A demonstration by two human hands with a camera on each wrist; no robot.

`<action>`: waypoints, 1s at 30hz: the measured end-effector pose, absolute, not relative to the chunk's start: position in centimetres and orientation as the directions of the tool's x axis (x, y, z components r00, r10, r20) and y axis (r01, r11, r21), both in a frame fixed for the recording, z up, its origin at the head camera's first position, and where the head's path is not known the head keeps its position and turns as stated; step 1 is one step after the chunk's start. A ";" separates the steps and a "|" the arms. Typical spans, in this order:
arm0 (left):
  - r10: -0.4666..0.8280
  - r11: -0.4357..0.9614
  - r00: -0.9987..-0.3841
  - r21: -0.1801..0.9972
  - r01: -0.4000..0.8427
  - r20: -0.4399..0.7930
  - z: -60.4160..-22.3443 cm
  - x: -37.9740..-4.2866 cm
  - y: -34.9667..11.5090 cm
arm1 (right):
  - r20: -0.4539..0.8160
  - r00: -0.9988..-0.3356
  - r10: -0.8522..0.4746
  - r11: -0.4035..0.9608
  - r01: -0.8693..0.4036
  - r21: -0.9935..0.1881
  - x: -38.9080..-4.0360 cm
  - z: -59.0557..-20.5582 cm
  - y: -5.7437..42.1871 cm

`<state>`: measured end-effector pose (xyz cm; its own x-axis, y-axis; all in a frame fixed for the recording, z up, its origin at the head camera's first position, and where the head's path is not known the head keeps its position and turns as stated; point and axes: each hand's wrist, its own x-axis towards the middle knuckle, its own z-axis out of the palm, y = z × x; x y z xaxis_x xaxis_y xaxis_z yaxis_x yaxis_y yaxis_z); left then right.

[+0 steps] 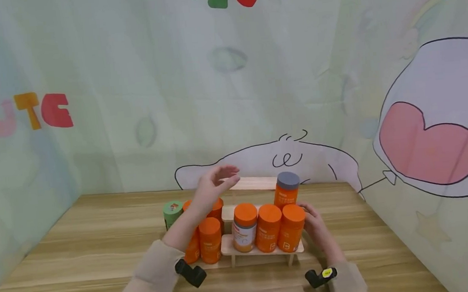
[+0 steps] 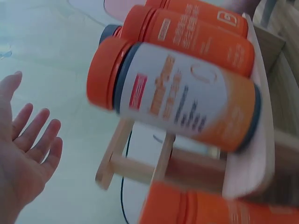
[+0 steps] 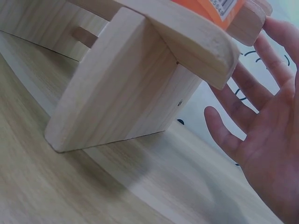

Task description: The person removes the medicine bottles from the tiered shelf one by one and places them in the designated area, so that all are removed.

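Note:
My left hand (image 1: pixel 214 187) is raised over the left side of a small wooden tiered rack (image 1: pixel 226 246), fingers loosely extended and holding nothing. In the left wrist view, its palm (image 2: pixel 21 163) is apart from the jars. On the rack's lower step stand a white-labelled jar (image 1: pixel 244 235) with an orange lid and two orange jars (image 1: pixel 268 235). Higher up is an orange jar with a grey lid (image 1: pixel 288 181). At the rack's right end is my right hand (image 1: pixel 315 224), its fingertips right at the wooden edge (image 3: pixel 229 60) in the right wrist view, fingers not curled round it.
Left of the rack, partly behind my left forearm, stand several orange jars (image 1: pixel 210 241) and a green-lidded container (image 1: pixel 173 208). All this is on a wood-grain table (image 1: pixel 101 250). A printed curtain (image 1: pixel 130 104) hangs behind the table and along its sides.

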<state>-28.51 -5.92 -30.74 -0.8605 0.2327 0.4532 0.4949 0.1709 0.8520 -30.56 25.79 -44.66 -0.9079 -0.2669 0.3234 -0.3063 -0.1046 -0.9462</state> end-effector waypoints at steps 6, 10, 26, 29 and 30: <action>0.301 0.159 -0.867 0.875 0.457 0.398 -30.0 -29.3 -1.9 | 0.328 -0.902 -0.282 -0.115 -0.308 -0.944 -30.6 -44.8 25.8; 0.360 0.161 -0.865 0.890 0.427 0.350 -29.4 -30.0 0.4 | 0.345 -0.894 -0.285 -0.128 -0.321 -0.938 -30.6 -44.9 25.9; 0.471 0.293 -0.866 0.895 0.336 0.171 -29.5 -30.3 4.7 | 0.385 -0.865 -0.322 -0.164 -0.350 -0.922 -30.6 -44.8 26.0; 0.458 0.297 -0.872 0.894 0.334 0.174 -29.6 -30.2 4.8 | 0.397 -0.855 -0.334 -0.178 -0.357 -0.917 -30.6 -44.8 26.0; 0.454 0.297 -0.874 0.895 0.333 0.175 -29.7 -30.2 4.8 | 0.397 -0.854 -0.336 -0.180 -0.356 -0.917 -30.6 -44.8 26.0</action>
